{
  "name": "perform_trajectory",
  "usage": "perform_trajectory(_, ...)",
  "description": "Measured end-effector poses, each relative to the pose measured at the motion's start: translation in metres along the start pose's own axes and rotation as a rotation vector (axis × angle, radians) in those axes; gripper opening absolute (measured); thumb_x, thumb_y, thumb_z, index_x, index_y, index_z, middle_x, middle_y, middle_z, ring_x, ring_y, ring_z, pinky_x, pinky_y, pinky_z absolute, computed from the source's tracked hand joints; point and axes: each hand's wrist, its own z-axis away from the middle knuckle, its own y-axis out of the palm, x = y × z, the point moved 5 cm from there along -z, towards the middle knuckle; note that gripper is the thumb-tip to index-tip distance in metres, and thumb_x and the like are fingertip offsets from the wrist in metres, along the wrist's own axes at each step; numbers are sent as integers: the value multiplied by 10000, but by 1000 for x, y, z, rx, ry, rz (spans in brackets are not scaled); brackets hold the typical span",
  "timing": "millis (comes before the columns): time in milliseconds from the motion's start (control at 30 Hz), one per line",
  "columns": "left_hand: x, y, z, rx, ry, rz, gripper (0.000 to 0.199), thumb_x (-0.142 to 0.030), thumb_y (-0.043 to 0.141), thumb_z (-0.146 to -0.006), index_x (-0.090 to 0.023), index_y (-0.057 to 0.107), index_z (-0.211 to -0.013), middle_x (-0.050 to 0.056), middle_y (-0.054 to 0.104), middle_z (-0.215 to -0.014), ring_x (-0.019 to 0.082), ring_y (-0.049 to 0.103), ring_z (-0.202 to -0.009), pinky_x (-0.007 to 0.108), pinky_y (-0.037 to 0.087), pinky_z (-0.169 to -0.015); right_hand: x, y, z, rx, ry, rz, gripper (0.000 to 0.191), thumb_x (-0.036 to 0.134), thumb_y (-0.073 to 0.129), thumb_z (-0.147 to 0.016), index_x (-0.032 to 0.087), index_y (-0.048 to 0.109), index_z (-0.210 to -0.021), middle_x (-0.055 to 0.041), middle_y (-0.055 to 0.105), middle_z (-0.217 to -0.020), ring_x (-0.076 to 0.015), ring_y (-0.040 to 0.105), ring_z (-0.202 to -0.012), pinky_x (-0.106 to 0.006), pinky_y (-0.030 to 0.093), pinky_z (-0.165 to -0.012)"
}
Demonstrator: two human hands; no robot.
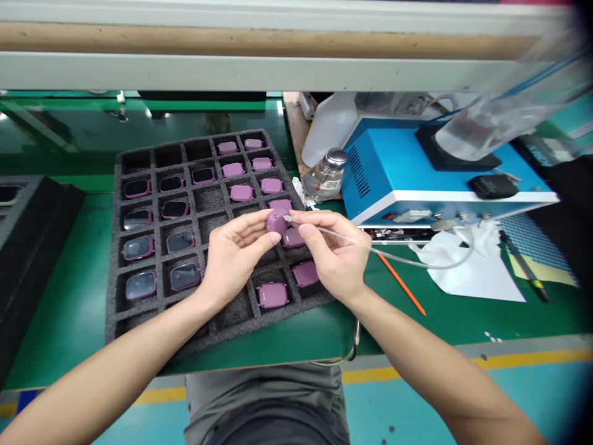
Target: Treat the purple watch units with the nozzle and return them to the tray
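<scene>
Between my two hands is a purple watch case [277, 221], pinched by the fingers of my left hand [241, 247]. My right hand [333, 250] is closed on a thin clear tube [393, 254], whose pale tip touches or nearly touches the case. Below both hands lies a black foam tray [213, 201] divided into square compartments. Its left columns hold watches with dark screens facing up [140, 247]; purple cases [272, 295] fill the right columns. Several compartments in the middle and at the back hold nothing.
A blue machine [407, 167] stands at the right, with a glass bottle [327, 176] and a white jug [330, 127] beside it. An orange stick [402, 284], white paper [472, 266] and a black pen [523, 266] lie right. Another foam tray [39, 228] is left.
</scene>
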Motion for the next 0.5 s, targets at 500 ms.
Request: perform_trajectory(500,-4,-4,-3,-21,61,-124,379,-259,862,-743,-188,776,-1106,69,794,-1112,220,752,-1017,378,567,-1028,-1,2,-6,11,-5,-20,83,317,702,-915,248,740,-941,-49,765,-1027,-193,740,-1003,-359,628,-925)
